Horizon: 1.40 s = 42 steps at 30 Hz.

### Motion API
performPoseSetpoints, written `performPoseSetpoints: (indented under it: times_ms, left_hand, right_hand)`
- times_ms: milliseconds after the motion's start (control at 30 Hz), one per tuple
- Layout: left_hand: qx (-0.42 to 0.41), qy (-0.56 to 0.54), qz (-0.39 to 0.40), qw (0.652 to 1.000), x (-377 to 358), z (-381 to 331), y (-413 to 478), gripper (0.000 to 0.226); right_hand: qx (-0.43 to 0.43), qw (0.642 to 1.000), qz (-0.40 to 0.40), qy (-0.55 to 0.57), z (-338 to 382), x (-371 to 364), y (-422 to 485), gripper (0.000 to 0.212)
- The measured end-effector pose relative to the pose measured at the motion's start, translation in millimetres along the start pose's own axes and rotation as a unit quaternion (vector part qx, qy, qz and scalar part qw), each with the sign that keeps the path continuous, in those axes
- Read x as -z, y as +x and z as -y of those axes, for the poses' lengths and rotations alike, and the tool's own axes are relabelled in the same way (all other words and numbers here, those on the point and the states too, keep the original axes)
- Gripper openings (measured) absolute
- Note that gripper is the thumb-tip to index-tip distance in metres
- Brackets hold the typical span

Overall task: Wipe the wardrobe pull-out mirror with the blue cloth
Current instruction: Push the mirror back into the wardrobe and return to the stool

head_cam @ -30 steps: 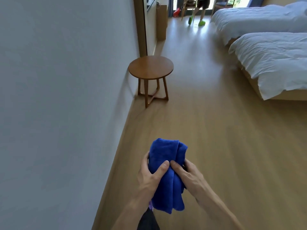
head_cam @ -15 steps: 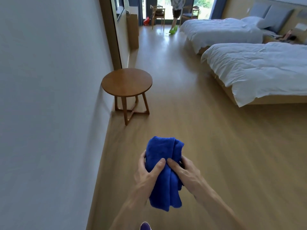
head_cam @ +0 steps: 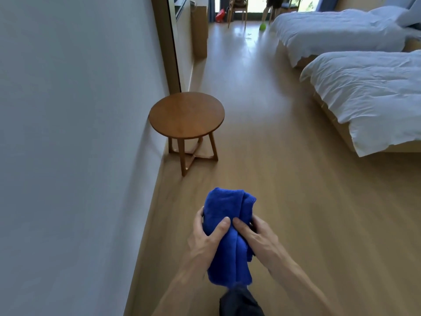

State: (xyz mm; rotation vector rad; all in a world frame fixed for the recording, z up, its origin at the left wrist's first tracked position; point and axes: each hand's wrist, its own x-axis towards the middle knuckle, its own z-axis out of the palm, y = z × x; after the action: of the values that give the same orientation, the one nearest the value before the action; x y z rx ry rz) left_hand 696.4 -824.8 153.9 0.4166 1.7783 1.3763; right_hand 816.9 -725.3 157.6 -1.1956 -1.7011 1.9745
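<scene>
A folded blue cloth (head_cam: 225, 208) is held upright in front of me, low in the view, above the wooden floor. My left hand (head_cam: 206, 236) grips its left side with the thumb across the front. My right hand (head_cam: 257, 236) grips its right side, thumb meeting the left thumb. No wardrobe mirror is plainly in view; a tall wood-framed panel (head_cam: 167, 42) stands along the left wall farther ahead.
A white wall (head_cam: 68, 133) runs close along my left. A round wooden side table (head_cam: 186, 115) stands against it ahead. Two beds with white duvets (head_cam: 364, 92) fill the right side. A person's legs (head_cam: 265, 17) and a chair (head_cam: 237, 10) are at the far end.
The view has shifted as I move along the wall; the side table sits nearer and more central. Both hands keep the same grip on the cloth.
</scene>
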Motion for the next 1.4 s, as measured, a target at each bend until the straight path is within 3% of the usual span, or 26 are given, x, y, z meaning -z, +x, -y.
performPoseSetpoints:
  times_ms: [267,600,933,1100,1400]
  left_hand:
    - [-0.004,0.009,-0.027,1.000,-57.1,-59.9,92.0,0.100]
    - [-0.021,0.003,-0.007,1.000,-114.6,-106.6,181.5,0.098]
    - [-0.022,-0.011,-0.001,1.000,-127.0,-147.2,298.8,0.100]
    - [-0.032,-0.005,0.016,0.999,-127.8,-173.3,364.5,0.076]
    - [-0.035,0.003,0.019,0.999,-124.7,-205.7,455.4,0.091]
  right_hand:
    - [0.008,0.999,0.033,0.006,49.4,64.6,100.5,0.024]
    - [0.017,1.000,0.010,0.015,94.7,128.4,179.8,0.022]
    - [0.021,1.000,-0.018,-0.009,138.5,146.0,287.2,0.020]
    - [0.009,0.999,-0.038,-0.007,166.6,150.1,347.6,0.023]
    - [0.006,0.999,-0.051,0.009,199.4,152.4,436.4,0.019]
